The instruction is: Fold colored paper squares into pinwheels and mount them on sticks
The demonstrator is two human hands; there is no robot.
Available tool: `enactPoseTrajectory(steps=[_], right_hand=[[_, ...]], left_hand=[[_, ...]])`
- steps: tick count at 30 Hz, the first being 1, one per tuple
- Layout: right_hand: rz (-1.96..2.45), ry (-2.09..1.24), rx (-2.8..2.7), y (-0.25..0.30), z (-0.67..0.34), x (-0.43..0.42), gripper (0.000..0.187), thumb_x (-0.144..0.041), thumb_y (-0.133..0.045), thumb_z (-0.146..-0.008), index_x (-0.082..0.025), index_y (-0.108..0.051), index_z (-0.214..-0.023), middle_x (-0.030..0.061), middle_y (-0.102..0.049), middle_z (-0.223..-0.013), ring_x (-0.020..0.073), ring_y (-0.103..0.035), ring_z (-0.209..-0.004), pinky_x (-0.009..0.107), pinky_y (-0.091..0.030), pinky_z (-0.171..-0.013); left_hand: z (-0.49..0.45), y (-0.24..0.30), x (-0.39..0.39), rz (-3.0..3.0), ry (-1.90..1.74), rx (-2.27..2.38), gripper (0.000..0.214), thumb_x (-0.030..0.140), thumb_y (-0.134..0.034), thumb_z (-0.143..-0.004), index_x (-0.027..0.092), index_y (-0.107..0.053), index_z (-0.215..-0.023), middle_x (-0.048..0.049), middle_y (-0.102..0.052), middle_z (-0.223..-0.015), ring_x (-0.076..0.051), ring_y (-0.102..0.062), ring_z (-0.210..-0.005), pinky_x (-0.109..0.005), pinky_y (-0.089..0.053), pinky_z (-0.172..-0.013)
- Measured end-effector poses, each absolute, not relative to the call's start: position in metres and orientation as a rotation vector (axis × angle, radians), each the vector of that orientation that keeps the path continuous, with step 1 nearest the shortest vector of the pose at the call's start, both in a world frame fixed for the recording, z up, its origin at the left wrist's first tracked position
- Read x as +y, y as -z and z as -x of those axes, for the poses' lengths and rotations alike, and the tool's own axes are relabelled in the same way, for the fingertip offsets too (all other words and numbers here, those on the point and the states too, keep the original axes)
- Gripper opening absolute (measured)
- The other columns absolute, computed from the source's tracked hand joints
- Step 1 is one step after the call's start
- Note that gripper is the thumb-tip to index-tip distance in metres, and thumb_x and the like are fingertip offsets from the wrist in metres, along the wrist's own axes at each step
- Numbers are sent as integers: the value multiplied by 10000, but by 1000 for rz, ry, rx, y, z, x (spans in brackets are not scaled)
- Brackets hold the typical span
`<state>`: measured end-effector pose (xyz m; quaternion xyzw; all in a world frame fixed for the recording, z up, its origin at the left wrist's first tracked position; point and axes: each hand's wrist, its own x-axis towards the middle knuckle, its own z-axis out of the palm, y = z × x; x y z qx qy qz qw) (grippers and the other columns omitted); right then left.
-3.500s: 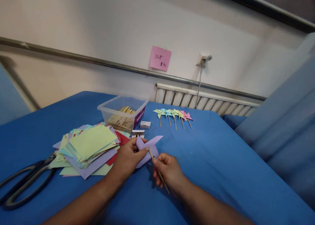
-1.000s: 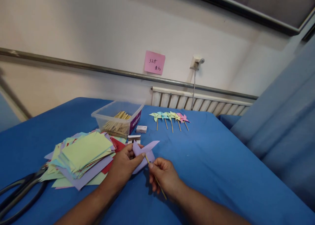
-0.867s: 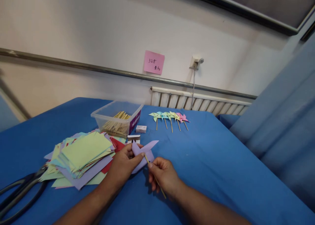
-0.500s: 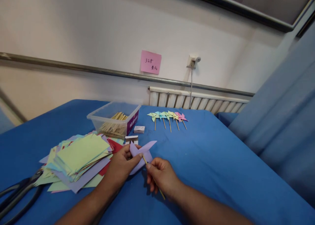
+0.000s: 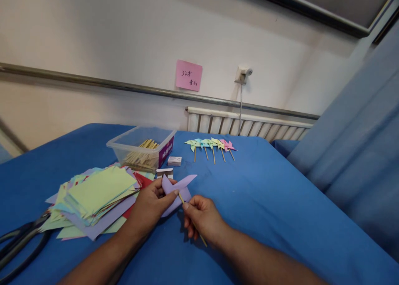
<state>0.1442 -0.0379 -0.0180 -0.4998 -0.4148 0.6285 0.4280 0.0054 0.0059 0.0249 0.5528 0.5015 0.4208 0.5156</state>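
Note:
A purple paper pinwheel (image 5: 184, 190) is pinched in my left hand (image 5: 156, 200), whose thumb presses at its middle, where the stick's upper end lies. My right hand (image 5: 201, 218) is closed round the thin wooden stick (image 5: 203, 242), just below the paper. The stick slants down to the right, its lower end showing under my right hand. Left of my left hand lies a pile of coloured paper sheets (image 5: 99, 189), pale green on top. A small open box (image 5: 164, 172) stands just beyond my left fingers, partly hidden by them.
Behind the paper pile stands a clear plastic tub (image 5: 124, 146) of wooden sticks (image 5: 145, 154). A small closed box (image 5: 174, 161) sits beside it. Several finished pinwheels (image 5: 212, 143) lie in a row at the back. Black-handled scissors (image 5: 25, 243) rest at the left. A blue cloth (image 5: 264, 202) covers the table.
The view has shifted slightly, so everything sits a little further up and left. Both hands keep the same hold on the pinwheel and its stick.

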Motion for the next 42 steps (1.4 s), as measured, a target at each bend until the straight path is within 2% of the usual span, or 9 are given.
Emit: enactPoseTrajectory(steps=[7, 15, 24, 30, 42], right_hand=[[1212, -1560, -1030, 19, -144, -39, 379, -537, -584, -793, -195, -445, -707, -80, -529, -460, 57, -441, -288, 159, -271, -295], [1184, -1564, -1027, 22, -146, -39, 470, -636, -611, -703, -195, -447, -690, -78, -537, -464, 60, -447, -278, 158, -271, -265], [1142, -1534, -966, 27, -146, -40, 504, -643, -673, -641, -192, -462, -715, -76, -558, -470, 56, -450, -281, 138, -277, -245], [1171, -1457, -917, 25, -145, -41, 492, -570, -753, -592, -192, -460, -704, -83, -548, -454, 51, -449, -284, 129, -270, -252], [1166, -1471, -900, 25, -144, -40, 508, -592, -752, -577, -197, -446, -669, -75, -554, -440, 62, -460, -277, 133, -269, -241]], left_hand=[[-6, -26, 5, -1330, -1003, 1216, 462, 379, -761, -613, 144, -603, -978, -32, -701, -761, -179, -625, -647, -276, -472, -605], [-5, -22, 7, -1345, -1000, 1185, 444, 373, -756, -634, 147, -595, -981, -30, -692, -768, -170, -617, -649, -269, -469, -600], [-4, -22, 5, -1363, -1067, 1183, 453, 374, -761, -630, 134, -609, -982, -44, -695, -771, -170, -618, -634, -267, -468, -574], [-1, -19, 9, -1325, -1158, 1191, 426, 362, -762, -633, 143, -610, -966, -46, -696, -801, -178, -632, -682, -276, -485, -610], [-2, -20, 7, -1277, -1171, 1160, 439, 341, -775, -624, 143, -610, -979, -40, -696, -802, -169, -626, -680, -268, -479, -612]])
